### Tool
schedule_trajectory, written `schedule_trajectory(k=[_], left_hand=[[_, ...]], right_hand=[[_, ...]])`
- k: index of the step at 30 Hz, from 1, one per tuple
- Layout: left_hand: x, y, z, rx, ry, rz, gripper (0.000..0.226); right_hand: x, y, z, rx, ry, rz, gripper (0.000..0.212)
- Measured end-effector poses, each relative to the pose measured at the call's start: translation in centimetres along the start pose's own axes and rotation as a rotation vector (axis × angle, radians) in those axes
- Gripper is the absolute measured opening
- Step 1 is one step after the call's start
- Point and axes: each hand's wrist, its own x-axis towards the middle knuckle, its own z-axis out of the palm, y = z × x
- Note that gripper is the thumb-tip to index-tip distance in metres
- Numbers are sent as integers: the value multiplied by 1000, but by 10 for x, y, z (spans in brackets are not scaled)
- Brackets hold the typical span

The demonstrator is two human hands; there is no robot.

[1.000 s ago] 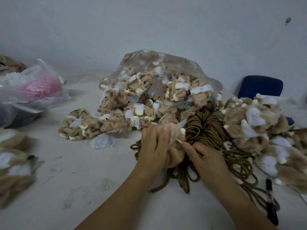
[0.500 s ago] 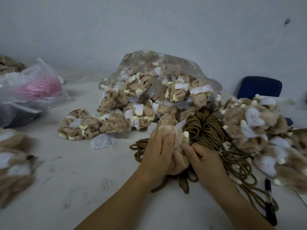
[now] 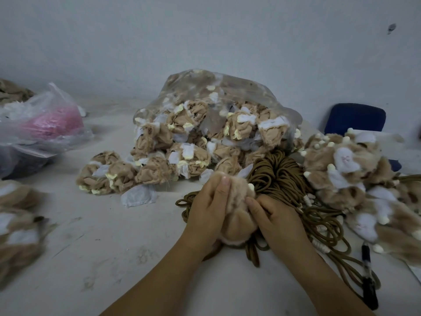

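A tan furry plush piece (image 3: 237,215) with a small cream nub at its top sits between both hands, low over the table. My left hand (image 3: 208,208) grips its left side, thumb lying up along the fur. My right hand (image 3: 273,215) presses and pinches into its right side with curled fingers. Under and behind the hands lies a bundle of brown cords (image 3: 280,174) with white end pieces. What the right fingertips hold inside the fur is hidden.
A clear plastic bag (image 3: 227,96) full of inside-out tan plush skins stands behind, with a few spilled at its left (image 3: 107,174). Finished plush pieces (image 3: 346,165) pile at right. A black pen (image 3: 366,277) lies near the right edge. A bag with pink material (image 3: 45,124) is at left.
The thin stick seen at my right fingertips a second ago is out of sight now. Both hands have closed tighter on the plush piece and drawn it slightly nearer.
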Motion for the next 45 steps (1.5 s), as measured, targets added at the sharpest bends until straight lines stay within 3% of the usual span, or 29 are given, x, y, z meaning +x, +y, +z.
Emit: schedule_trajectory(k=[5, 14, 22, 27, 34, 37, 41, 45], left_hand=[[2, 3, -1, 6, 53, -4, 33], [4, 4, -4, 136, 289, 99, 22], [3, 3, -1, 199, 246, 138, 23], [0, 1, 4, 256, 172, 144, 7], [0, -2, 5, 228, 29, 110, 15], [0, 2, 4, 68, 33, 17, 15], [4, 2, 0, -70, 32, -68, 48], [5, 0, -1, -71, 54, -115, 54]], right_hand=[[0, 1, -4, -56, -6, -3, 49], [-3, -2, -1, -103, -1, 4, 52], [-3, -3, 0, -64, 27, 39, 49], [-3, -7, 1, 1, 34, 66, 41], [-3, -6, 0, 49, 45, 67, 31], [-1, -7, 1, 16, 28, 24, 31], [-3, -6, 4, -91, 1, -52, 48], [-3, -2, 3, -106, -10, -49, 47]])
